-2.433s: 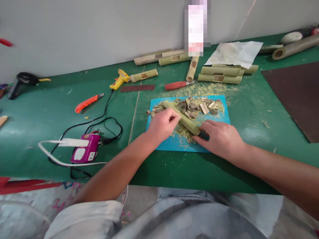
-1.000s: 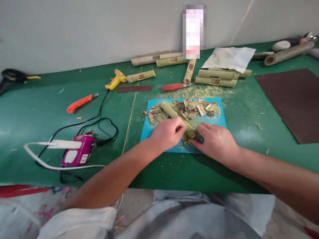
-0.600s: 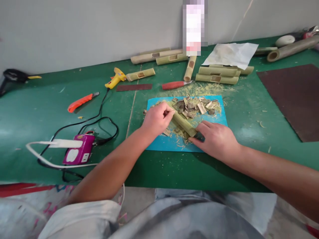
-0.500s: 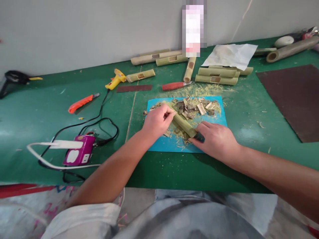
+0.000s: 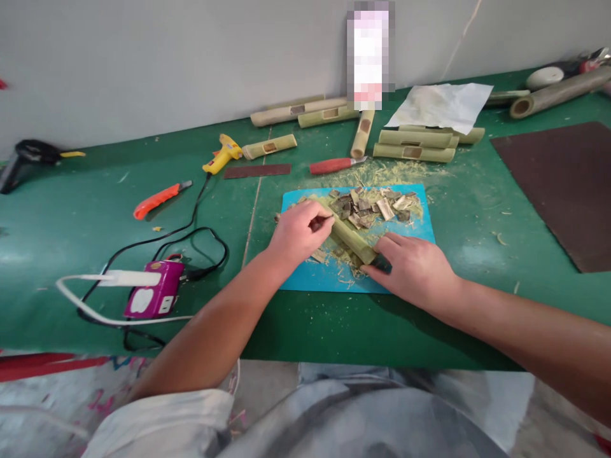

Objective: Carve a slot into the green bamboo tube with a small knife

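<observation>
At frame centre, the left hand (image 5: 296,231), which has slid up the bamboo tube (image 5: 347,232), pinches what may be a small blade against it, while the right hand (image 5: 414,267) stays clamped on its near end.

arms: bare | left sleeve (image 5: 167,420): short, white | lap: grey-blue cloth | hands: no gloves

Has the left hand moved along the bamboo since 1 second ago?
Yes. The left hand slid up the bamboo toward its far end, away from the right hand.
</observation>
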Action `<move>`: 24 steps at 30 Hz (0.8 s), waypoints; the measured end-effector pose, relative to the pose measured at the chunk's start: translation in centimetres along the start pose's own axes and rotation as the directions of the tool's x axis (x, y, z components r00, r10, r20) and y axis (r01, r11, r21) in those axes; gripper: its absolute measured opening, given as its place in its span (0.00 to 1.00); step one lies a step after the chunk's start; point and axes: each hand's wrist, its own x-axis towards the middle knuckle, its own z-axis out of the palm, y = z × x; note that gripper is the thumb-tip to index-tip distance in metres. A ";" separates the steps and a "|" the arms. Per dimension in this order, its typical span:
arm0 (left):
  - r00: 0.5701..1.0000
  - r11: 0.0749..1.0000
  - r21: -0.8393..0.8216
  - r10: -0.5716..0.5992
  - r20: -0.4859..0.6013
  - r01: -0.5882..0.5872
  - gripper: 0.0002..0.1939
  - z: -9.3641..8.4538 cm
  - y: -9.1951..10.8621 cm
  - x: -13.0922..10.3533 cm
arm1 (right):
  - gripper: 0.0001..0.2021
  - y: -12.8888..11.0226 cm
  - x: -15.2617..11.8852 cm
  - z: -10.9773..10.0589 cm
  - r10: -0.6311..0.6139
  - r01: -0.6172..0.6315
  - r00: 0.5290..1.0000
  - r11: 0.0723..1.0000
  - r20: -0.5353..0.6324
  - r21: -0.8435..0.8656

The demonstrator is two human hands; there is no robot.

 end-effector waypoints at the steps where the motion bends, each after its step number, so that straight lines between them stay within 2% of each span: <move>1: 1.000 1.000 0.007 0.011 -0.001 -0.011 0.03 0.0 0.0 0.0 | 0.13 0.0 0.0 0.0 0.002 -0.002 1.000 1.000 0.005 0.001; 8: 0.992 0.993 0.103 -0.072 0.099 0.062 0.03 -0.6 0.5 -0.2 | 0.13 0.0 0.0 0.0 0.015 -0.015 1.000 1.000 0.025 0.013; 13: 0.988 0.994 0.027 -0.112 0.103 0.109 0.06 -0.7 0.6 -0.3 | 0.13 0.0 0.0 0.1 0.011 -0.012 1.000 1.000 0.025 0.018; 17: 0.998 0.999 0.015 -0.046 0.048 0.045 0.02 -0.5 0.2 -0.4 | 0.13 0.1 0.0 0.0 0.013 -0.013 1.000 1.000 0.024 0.022; 21: 0.998 0.998 0.037 0.057 0.013 -0.057 0.05 -0.3 0.0 -0.2 | 0.13 0.1 0.0 -0.1 0.010 -0.011 1.000 1.000 0.027 0.024; 24: 0.999 0.999 0.013 0.040 0.014 -0.040 0.06 -0.4 0.0 0.2 | 0.13 0.1 0.0 -0.2 0.012 -0.013 0.999 1.000 0.030 0.027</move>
